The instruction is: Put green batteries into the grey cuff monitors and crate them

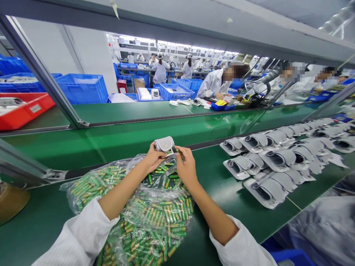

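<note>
My left hand (153, 158) grips a small white device with a grey rolled cuff (164, 144), holding it above a clear plastic bag full of green and gold batteries (151, 218). My right hand (186, 166) is closed in a pinch at the device's underside, where green batteries show. Both forearms lie over the bag. What exactly the right fingers pinch is too small to make out.
Several grey-cuffed devices (273, 162) lie in rows on the green table to the right. A green conveyor belt (124, 136) runs beyond my hands. A red bin (19, 107) and blue crates (83, 87) stand at the left. People in white coats work across the belt.
</note>
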Demonstrator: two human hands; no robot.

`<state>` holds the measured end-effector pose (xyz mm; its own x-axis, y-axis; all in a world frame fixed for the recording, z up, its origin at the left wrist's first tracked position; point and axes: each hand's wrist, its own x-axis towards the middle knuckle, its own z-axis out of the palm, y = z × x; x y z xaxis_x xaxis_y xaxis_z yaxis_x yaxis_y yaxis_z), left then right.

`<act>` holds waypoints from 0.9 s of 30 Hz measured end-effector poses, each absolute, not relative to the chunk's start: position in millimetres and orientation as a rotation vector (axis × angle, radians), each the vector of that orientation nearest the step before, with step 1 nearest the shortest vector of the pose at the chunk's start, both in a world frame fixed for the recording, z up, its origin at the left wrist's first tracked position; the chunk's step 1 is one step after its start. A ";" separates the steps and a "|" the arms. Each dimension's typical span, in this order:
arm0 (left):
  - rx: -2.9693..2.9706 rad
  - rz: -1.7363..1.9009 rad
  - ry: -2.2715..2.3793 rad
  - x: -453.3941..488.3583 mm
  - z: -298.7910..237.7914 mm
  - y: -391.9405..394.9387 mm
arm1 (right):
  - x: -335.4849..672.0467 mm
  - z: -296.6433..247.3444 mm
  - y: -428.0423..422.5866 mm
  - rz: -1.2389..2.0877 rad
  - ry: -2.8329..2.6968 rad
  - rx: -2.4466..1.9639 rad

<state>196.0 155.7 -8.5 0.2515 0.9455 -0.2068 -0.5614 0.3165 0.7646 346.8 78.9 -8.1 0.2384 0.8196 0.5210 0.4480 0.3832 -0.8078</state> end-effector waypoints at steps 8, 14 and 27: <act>0.604 1.104 0.684 197.4 -5.5 155.9 | 341.1 -18.4 83.7 0.647 -1.134 -1.169; 0.675 1.007 0.613 196.8 -4.5 151.2 | 346.2 -12.6 78.5 0.290 -1.390 -1.250; 0.809 0.933 0.561 193.6 -3.5 147.2 | 354.2 -22.3 82.0 -0.262 -1.653 -1.318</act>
